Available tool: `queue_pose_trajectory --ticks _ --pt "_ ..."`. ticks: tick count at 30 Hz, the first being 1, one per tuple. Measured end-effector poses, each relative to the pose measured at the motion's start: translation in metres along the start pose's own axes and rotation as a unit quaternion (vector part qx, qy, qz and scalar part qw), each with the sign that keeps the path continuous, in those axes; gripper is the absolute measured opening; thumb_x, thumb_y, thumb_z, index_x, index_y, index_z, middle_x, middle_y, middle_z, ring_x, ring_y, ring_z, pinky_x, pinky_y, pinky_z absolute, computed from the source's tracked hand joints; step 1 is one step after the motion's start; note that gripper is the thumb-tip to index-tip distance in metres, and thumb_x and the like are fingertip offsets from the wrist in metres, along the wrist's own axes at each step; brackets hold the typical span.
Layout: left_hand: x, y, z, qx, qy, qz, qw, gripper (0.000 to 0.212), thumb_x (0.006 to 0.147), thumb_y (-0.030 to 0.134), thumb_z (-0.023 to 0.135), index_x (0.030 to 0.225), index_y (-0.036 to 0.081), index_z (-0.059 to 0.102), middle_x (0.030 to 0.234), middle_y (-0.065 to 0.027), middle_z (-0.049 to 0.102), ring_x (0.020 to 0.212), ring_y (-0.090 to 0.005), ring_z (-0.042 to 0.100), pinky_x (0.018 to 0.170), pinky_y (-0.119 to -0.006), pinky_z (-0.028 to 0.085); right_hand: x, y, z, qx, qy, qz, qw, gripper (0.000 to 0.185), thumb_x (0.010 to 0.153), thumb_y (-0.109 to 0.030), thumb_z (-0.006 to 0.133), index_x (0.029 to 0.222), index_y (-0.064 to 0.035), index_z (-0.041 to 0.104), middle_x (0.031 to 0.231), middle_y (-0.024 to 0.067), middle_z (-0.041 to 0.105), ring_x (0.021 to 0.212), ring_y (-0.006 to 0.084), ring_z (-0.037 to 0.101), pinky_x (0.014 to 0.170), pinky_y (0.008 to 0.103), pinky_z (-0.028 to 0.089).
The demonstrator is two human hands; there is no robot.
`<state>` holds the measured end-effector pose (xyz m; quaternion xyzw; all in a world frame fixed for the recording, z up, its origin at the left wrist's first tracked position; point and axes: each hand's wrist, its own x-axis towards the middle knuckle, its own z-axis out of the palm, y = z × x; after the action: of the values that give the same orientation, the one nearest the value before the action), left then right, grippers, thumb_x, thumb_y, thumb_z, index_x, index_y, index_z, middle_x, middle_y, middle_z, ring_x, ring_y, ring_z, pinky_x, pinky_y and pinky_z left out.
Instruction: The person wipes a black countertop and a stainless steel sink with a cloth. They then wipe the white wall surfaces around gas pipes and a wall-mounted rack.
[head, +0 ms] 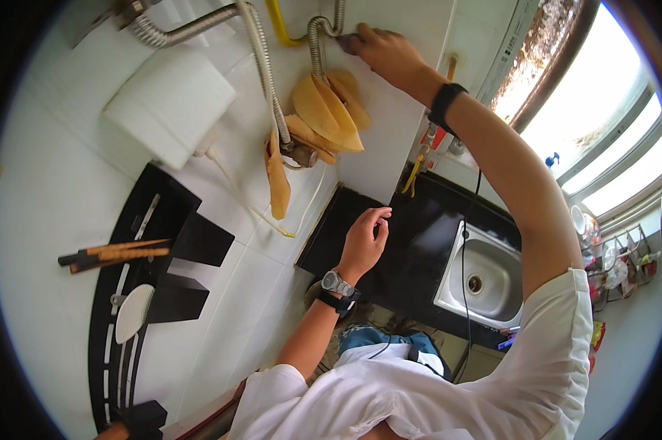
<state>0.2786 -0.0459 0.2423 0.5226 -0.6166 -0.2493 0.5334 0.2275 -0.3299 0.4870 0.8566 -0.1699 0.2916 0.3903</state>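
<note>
My right hand (389, 54) is raised against the white wall, its fingers closed on a small dark object (349, 44), too blurred to name. It is beside a corrugated metal hose (315, 50) and a yellow pipe (280, 25). Below the hose, yellow-orange curved pieces (326, 110) hang around the pipework; their material is unclear. Over the black countertop (413, 247), my left hand (364, 239) is loosely curled, with a gap between thumb and fingers and nothing visible in it. A metal valve (304, 156) sits among the lower orange pieces.
A white box-shaped unit (169, 104) trails a pale cord (237, 190) down the wall. Left of it, a black wall rack (144, 220) holds chopsticks (127, 252). A steel sink (482, 275) is set into the counter; a thin black cable (464, 264) hangs across it.
</note>
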Motion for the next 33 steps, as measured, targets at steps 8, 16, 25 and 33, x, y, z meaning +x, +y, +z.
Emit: queue_pose_trajectory --ticks 8,16,25,33 --pt "-0.058 -0.022 0.008 0.034 -0.042 -0.069 0.996 0.02 0.104 0.004 0.062 0.121 0.002 0.071 0.112 -0.0133 0.075 0.096 -0.0311 0.074 0.085 -0.038 0.061 -0.018 -0.033 0.05 -0.007 -0.012 0.01 1.0 0.03 0.091 -0.011 0.071 0.121 -0.0121 0.073 0.115 0.0071 0.064 0.097 0.0225 0.074 0.084 0.0338 0.063" --pt "-0.13 -0.046 -0.017 0.054 0.004 -0.114 0.992 0.019 0.105 0.006 0.063 0.121 0.002 0.073 0.113 -0.0146 0.077 0.096 -0.0297 0.076 0.084 -0.037 0.061 -0.153 -0.052 0.017 0.058 -0.162 0.016 0.985 0.025 0.094 -0.011 0.069 0.118 -0.0127 0.073 0.11 0.0103 0.063 0.099 0.0274 0.072 0.087 0.0389 0.062" --pt "-0.157 -0.053 -0.048 0.083 0.054 -0.147 0.984 0.02 0.106 0.01 0.064 0.122 0.001 0.072 0.115 -0.014 0.079 0.099 -0.0279 0.077 0.085 -0.036 0.061 -0.069 -0.092 -0.101 0.482 0.003 0.349 0.804 0.031 0.096 -0.014 0.074 0.125 -0.0046 0.074 0.113 0.0181 0.074 0.103 0.0399 0.073 0.091 0.0449 0.059" --pt "-0.161 -0.041 -0.06 0.11 0.037 -0.177 0.977 0.022 0.108 0.01 0.063 0.125 0.001 0.072 0.115 -0.0135 0.08 0.104 -0.0262 0.078 0.088 -0.035 0.06 0.037 -0.124 -0.043 0.538 0.11 0.307 0.777 0.029 0.094 -0.011 0.073 0.122 -0.0052 0.074 0.116 0.0177 0.075 0.105 0.0421 0.071 0.094 0.0463 0.058"
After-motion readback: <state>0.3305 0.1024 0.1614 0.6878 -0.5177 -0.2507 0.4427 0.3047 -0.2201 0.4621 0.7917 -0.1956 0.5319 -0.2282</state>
